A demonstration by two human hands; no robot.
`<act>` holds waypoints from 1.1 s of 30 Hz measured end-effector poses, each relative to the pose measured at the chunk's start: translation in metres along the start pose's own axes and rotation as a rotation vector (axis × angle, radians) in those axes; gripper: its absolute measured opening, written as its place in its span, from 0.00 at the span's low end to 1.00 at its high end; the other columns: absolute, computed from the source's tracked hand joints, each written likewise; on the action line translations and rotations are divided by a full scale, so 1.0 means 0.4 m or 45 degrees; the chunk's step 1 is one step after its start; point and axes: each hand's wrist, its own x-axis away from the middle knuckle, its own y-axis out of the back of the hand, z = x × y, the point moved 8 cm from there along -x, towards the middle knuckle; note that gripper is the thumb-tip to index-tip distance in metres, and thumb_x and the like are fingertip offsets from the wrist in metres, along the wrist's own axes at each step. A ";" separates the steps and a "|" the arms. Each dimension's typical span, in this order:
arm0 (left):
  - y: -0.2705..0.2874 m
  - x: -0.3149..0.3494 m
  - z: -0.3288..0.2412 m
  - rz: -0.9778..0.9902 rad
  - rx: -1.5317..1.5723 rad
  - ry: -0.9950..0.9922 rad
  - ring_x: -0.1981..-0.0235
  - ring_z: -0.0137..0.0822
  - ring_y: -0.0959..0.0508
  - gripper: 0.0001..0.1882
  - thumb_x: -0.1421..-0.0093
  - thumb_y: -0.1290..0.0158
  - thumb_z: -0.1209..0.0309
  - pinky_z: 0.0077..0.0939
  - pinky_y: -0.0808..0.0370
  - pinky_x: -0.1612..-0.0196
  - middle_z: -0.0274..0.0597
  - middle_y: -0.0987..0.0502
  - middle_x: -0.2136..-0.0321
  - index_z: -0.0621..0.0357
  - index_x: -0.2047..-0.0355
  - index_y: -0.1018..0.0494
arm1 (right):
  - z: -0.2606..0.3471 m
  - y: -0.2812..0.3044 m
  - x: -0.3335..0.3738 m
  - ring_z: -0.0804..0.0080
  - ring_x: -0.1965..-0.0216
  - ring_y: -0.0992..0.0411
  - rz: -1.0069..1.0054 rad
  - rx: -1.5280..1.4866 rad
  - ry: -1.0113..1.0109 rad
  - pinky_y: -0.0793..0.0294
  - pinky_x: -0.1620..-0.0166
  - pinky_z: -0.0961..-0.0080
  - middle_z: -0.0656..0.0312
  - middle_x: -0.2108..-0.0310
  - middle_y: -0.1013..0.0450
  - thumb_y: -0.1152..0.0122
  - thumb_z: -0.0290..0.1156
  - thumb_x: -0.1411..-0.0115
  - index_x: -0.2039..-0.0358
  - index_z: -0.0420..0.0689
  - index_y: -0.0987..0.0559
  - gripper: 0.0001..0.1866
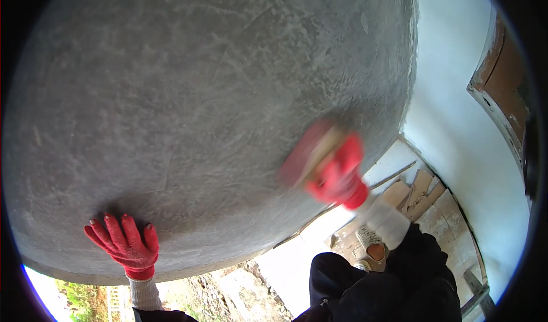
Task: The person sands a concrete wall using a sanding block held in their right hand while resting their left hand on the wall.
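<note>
A grey plastered wall (188,94), smooth with faint streaks, fills most of the view. My left hand (128,248), in a red glove with bare fingertips, lies flat on its lower left part, fingers spread. My right hand (341,176), also red-gloved, is closed round a plastering float (305,154) at the wall's lower right. The float looks reddish with a tan strip along it; motion smears its outline. Its face is against or very near the wall, and I cannot tell which. A darker patch shows just above the float.
On the right a pale bluish-white wall (456,94) meets the grey one, with a brown wooden frame (502,74) beyond. Boards (422,193) lie on the floor below, near my patterned shoe (372,243). Rubble ground (228,290) and green plants (80,296) show past the grey wall's lower edge.
</note>
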 end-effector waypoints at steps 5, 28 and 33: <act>-0.001 0.000 0.000 -0.008 -0.007 -0.009 0.29 0.70 0.44 0.31 0.28 0.56 0.55 0.80 0.45 0.33 0.58 0.41 0.30 0.60 0.30 0.40 | -0.403 0.113 -0.050 0.52 0.35 0.42 -0.717 -0.614 -1.484 0.36 0.35 0.63 0.46 0.31 0.50 0.37 0.36 0.36 0.24 0.42 0.53 0.47; 0.001 0.000 -0.001 0.031 0.001 -0.024 0.30 0.70 0.43 0.30 0.28 0.57 0.54 0.79 0.44 0.33 0.57 0.40 0.31 0.61 0.33 0.36 | -0.034 0.039 -0.065 0.46 0.36 0.38 -0.273 -0.067 -0.365 0.34 0.38 0.47 0.36 0.33 0.49 0.28 0.38 0.43 0.29 0.40 0.41 0.46; -0.002 0.002 0.001 0.064 0.042 0.002 0.30 0.70 0.43 0.30 0.28 0.57 0.54 0.78 0.45 0.33 0.56 0.40 0.30 0.60 0.33 0.37 | 0.295 -0.095 0.120 0.63 0.59 0.26 0.173 -0.277 0.740 0.24 0.56 0.66 0.59 0.50 0.28 0.23 0.46 0.47 0.47 0.50 0.25 0.30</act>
